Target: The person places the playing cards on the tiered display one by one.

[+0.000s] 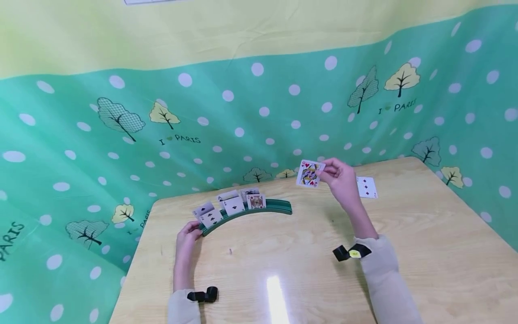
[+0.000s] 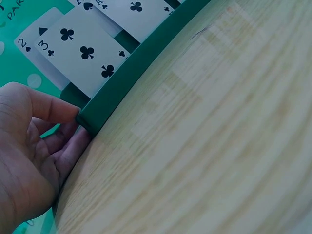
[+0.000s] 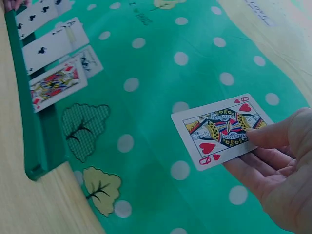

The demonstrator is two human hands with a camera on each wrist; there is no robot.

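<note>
My right hand (image 1: pixel 340 181) pinches a queen of hearts playing card (image 1: pixel 309 173) between thumb and fingers, raised above the table's far side, face visible. In the right wrist view the queen of hearts (image 3: pixel 222 129) is tilted. My left hand (image 1: pixel 188 235) grips the left end of a curved green card holder (image 1: pixel 279 206). Cards stand in its slots: a three of clubs (image 2: pixel 87 52) before a two of spades (image 2: pixel 30 41), an ace of clubs (image 1: pixel 234 206) with another card behind, and a diamond face card (image 1: pixel 256 201) before a partly hidden picture card.
Behind my right hand, a diamond card (image 1: pixel 367 187) lies on the wooden table (image 1: pixel 251 252), partly covered by the hand. A green and yellow dotted curtain (image 1: pixel 267 121) hangs along the table's far edge. Each sleeve bears a small black wrist camera (image 1: pixel 341 253).
</note>
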